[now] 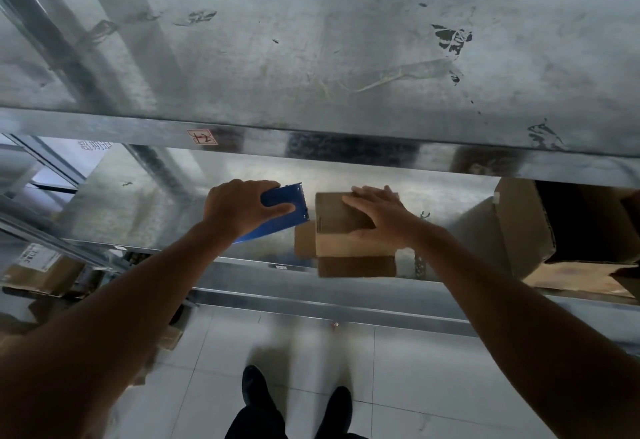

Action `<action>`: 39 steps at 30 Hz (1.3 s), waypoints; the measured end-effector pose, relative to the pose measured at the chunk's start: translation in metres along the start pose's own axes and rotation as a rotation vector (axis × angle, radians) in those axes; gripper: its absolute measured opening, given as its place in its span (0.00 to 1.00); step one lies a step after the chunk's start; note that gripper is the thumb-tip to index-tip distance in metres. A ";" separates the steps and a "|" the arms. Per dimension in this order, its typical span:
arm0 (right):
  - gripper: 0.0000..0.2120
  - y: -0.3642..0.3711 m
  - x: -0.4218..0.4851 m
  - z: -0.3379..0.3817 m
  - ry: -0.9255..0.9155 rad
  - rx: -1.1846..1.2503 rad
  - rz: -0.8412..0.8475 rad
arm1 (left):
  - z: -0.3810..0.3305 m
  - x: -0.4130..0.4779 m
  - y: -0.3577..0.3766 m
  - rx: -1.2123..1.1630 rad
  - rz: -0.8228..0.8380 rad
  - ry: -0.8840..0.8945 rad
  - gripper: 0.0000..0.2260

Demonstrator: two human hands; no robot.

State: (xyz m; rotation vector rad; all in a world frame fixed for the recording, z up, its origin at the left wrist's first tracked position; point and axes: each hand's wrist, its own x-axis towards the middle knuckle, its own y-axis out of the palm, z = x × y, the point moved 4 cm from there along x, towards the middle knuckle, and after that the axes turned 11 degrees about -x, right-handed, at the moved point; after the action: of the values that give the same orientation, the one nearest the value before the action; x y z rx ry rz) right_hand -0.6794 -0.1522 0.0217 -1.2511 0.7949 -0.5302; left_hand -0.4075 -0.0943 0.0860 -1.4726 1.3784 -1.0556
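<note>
A small brown cardboard box (pixel 332 230) stands on the middle metal shelf (pixel 138 210), near its front edge. My right hand (pixel 381 215) lies flat on the box's top with straight fingers, thumb down its front side. My left hand (pixel 239 208) grips a blue tape dispenser (pixel 284 201) just left of the box. The dispenser's toothed edge points toward the box's left side, close to it; whether they touch is unclear.
A wide metal shelf (pixel 346 57) with torn tape scraps runs above. Larger open cardboard boxes (pixel 561 227) stand at the right on the same shelf. More boxes (pixel 38 272) sit lower left. My feet (pixel 298 404) stand on the pale tiled floor.
</note>
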 end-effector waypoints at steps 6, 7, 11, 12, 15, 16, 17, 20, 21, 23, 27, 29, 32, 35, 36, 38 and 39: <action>0.33 -0.003 -0.002 0.013 0.050 0.107 0.076 | 0.004 -0.002 -0.004 0.008 -0.006 -0.013 0.25; 0.38 0.001 -0.003 0.023 0.096 0.097 0.036 | 0.006 -0.002 -0.004 0.009 -0.010 -0.014 0.25; 0.50 0.024 -0.004 0.054 0.275 0.069 -0.203 | 0.006 -0.002 -0.004 0.006 -0.009 -0.031 0.26; 0.48 0.027 -0.002 0.055 0.306 0.055 -0.246 | 0.006 -0.002 -0.004 0.007 -0.008 -0.031 0.26; 0.46 0.027 0.004 0.049 0.278 0.056 -0.250 | 0.007 -0.002 -0.003 0.019 -0.013 -0.021 0.26; 0.46 0.026 0.006 0.046 0.235 0.063 -0.230 | 0.008 -0.002 -0.003 0.021 -0.014 -0.015 0.27; 0.45 0.025 0.006 0.042 0.185 0.067 -0.206 | 0.008 -0.003 -0.003 0.018 -0.015 -0.012 0.28; 0.40 0.020 0.002 0.024 0.087 0.054 -0.144 | 0.008 -0.005 -0.003 0.001 -0.005 0.003 0.28; 0.39 0.017 -0.001 0.017 0.094 0.048 -0.128 | 0.009 -0.006 -0.003 -0.012 0.003 0.011 0.29; 0.37 0.013 -0.004 0.004 0.100 0.033 -0.078 | 0.013 -0.009 -0.003 -0.030 0.012 0.019 0.32; 0.33 0.011 -0.007 -0.009 -0.068 -0.036 -0.010 | 0.020 -0.013 0.000 -0.035 -0.006 0.045 0.37; 0.31 0.013 -0.008 -0.009 -0.170 -0.034 -0.011 | 0.019 -0.012 -0.001 -0.070 -0.022 0.061 0.39; 0.30 0.013 -0.008 -0.009 -0.261 0.000 -0.011 | 0.011 -0.010 -0.001 -0.115 -0.026 0.140 0.44; 0.28 0.006 -0.011 -0.013 -0.240 0.085 -0.022 | 0.002 -0.009 0.003 -0.121 -0.025 0.250 0.44; 0.25 0.004 -0.012 -0.013 -0.211 0.147 -0.039 | 0.000 -0.009 0.005 -0.115 -0.029 0.274 0.44; 0.16 -0.001 -0.015 -0.007 -0.112 0.305 -0.126 | -0.001 -0.010 0.009 -0.119 -0.034 0.271 0.42; 0.12 -0.003 -0.015 -0.002 -0.048 0.366 -0.197 | -0.001 -0.010 0.011 -0.131 -0.043 0.268 0.41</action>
State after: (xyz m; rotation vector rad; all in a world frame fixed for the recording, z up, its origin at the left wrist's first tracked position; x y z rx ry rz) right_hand -0.6905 -0.1430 0.0279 -1.0014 0.5074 -0.7657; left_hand -0.4120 -0.0847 0.0757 -1.5005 1.6363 -1.2452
